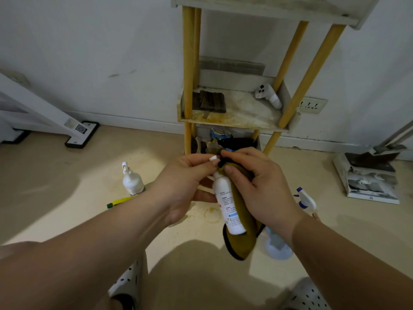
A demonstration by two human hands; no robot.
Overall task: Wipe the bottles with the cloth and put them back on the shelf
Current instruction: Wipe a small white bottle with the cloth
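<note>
We hold the white bottle (228, 206) in the air just in front of the shelf (234, 121). Left hand (183, 186) is curled round its upper body and right hand (261, 186) pinches the olive cloth (243, 240) on its neck. Risk: both grips sit high, so a hard twist could slip it loose.

You are seeing nothing legible here. The white bottle (228, 206) is carrying fine printed lines and a blue band, all too small to read. At ten o'clock from it, a QR-code sticker (81, 129) is sitting on a white base (90, 127).
</note>
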